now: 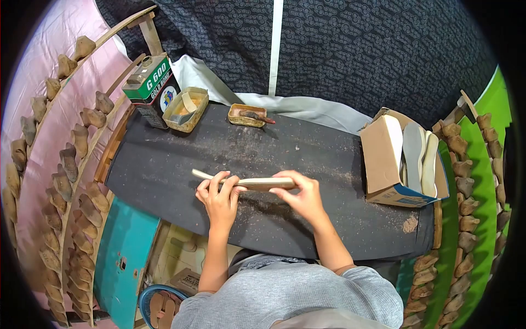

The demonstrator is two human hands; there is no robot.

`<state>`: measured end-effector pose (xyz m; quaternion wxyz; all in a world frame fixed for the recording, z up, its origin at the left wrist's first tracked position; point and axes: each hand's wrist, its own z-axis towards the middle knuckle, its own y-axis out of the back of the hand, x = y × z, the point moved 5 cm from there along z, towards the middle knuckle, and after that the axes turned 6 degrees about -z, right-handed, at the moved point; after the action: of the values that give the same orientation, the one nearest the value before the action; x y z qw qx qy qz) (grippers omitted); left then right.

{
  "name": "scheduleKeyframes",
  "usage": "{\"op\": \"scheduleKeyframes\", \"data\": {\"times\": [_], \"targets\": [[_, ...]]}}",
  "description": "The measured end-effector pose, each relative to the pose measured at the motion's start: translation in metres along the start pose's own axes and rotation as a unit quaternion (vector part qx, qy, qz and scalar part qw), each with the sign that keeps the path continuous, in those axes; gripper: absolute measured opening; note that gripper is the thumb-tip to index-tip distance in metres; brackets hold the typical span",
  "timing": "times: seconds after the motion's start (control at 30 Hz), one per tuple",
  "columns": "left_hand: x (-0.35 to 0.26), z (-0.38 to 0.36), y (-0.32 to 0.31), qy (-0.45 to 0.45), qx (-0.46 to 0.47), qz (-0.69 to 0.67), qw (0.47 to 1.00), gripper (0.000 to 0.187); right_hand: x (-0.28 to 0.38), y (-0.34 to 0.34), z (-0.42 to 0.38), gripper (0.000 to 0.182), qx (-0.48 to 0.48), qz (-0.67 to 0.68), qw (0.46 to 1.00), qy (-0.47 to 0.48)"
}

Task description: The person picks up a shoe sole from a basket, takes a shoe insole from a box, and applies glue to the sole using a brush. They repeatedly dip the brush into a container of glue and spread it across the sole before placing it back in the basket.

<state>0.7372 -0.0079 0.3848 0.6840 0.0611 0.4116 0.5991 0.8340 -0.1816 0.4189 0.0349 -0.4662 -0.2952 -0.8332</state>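
Note:
A pale, flat shoe sole (257,184) is held edge-on above the dark table, its narrow tip pointing left. My left hand (220,202) is closed on its left part, thumb underneath and fingers over the top. At the other end, my right hand (304,198) pinches the thicker part between thumb and fingers. The face turned away from the camera is hidden.
A cardboard box (386,164) of soles stands at the table's right. At the back left are a G 600 can (149,88), a tub (193,118) with scraper-like pieces, and a small tray (241,114) holding a brush. Racks of shoe lasts (79,216) flank the table (164,170).

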Motion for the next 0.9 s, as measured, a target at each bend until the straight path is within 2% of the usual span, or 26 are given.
{"op": "scheduleKeyframes", "data": {"times": [0.07, 0.17, 0.23, 0.3, 0.37, 0.47, 0.53, 0.6, 0.63, 0.7, 0.73, 0.8, 0.9], "targets": [[-0.004, 0.007, -0.004, -0.014, 0.014, -0.005, 1.000, 0.023, -0.007, 0.009, 0.011, 0.032, -0.046, 0.035, 0.998, -0.023], [-0.012, 0.016, -0.007, -0.047, 0.041, -0.027, 0.998, 0.028, -0.018, 0.010, 0.024, 0.034, -0.042, 0.107, 0.993, -0.036], [-0.002, 0.016, -0.022, 0.037, 0.155, -0.187, 0.969, 0.029, -0.024, 0.009, 0.032, 0.033, -0.032, 0.128, 0.989, -0.065], [0.002, 0.016, -0.030, 0.028, 0.165, -0.216, 0.962, 0.027, -0.033, 0.004, 0.039, 0.031, -0.026, 0.181, 0.981, -0.070], [0.008, 0.013, -0.041, 0.185, 0.221, -0.353, 0.890, 0.025, -0.039, -0.003, 0.044, 0.029, -0.028, 0.188, 0.979, -0.072], [0.015, 0.018, -0.045, 0.195, 0.261, -0.334, 0.884, 0.024, -0.050, -0.018, 0.045, 0.032, -0.056, 0.201, 0.973, -0.095], [0.030, 0.014, -0.052, 0.219, 0.236, -0.373, 0.870, 0.024, -0.054, -0.031, 0.044, 0.037, -0.072, 0.283, 0.951, -0.097], [0.043, 0.015, -0.060, 0.259, 0.201, -0.475, 0.817, 0.023, -0.065, -0.046, 0.043, 0.041, -0.050, 0.248, 0.958, -0.138], [0.045, 0.015, -0.059, 0.260, 0.205, -0.475, 0.815, 0.023, -0.067, -0.055, 0.041, 0.041, -0.053, 0.235, 0.959, -0.148], [0.048, 0.011, -0.059, 0.340, 0.208, -0.556, 0.729, 0.031, -0.074, -0.070, 0.040, 0.043, -0.066, 0.218, 0.963, -0.146], [0.051, 0.011, -0.060, 0.342, 0.211, -0.556, 0.727, 0.031, -0.076, -0.076, 0.041, 0.043, -0.054, 0.212, 0.964, -0.154], [0.060, 0.009, -0.061, 0.351, 0.208, -0.570, 0.713, 0.048, -0.077, -0.085, 0.044, 0.043, -0.048, 0.186, 0.969, -0.155], [0.069, 0.011, -0.057, 0.348, 0.192, -0.569, 0.720, 0.054, -0.079, -0.095, 0.046, 0.043, -0.044, 0.147, 0.976, -0.154]]}}
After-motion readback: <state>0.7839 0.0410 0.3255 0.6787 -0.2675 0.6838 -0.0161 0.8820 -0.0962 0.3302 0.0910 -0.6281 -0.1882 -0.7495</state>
